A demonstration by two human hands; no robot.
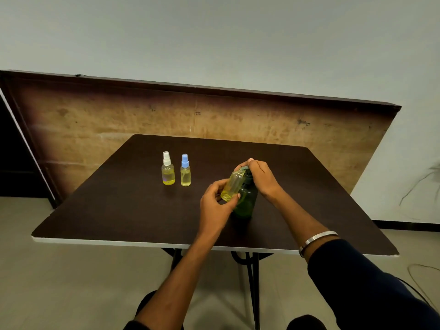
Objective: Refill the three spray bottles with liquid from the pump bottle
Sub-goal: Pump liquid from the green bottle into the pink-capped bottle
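A dark green pump bottle (pixel 247 201) stands on the dark table (pixel 119 210), right of centre. My right hand (pixel 260 178) lies closed over its pump head. My left hand (pixel 215 206) holds an uncapped clear spray bottle (pixel 233 184), tilted, with its open neck up against the pump nozzle. Yellow liquid fills its lower part. Two capped spray bottles stand upright further left: one with a white sprayer (pixel 168 169) and one with a blue sprayer (pixel 185 170). Both hold yellow liquid. The third bottle's sprayer cap is not visible.
A worn brown board (pixel 214 115) leans against the wall behind the table. The table's white front edge (pixel 142 242) runs near my forearms. Metal table legs (pixel 252 282) stand below. Cables lie on the floor at the right (pixel 419 270).
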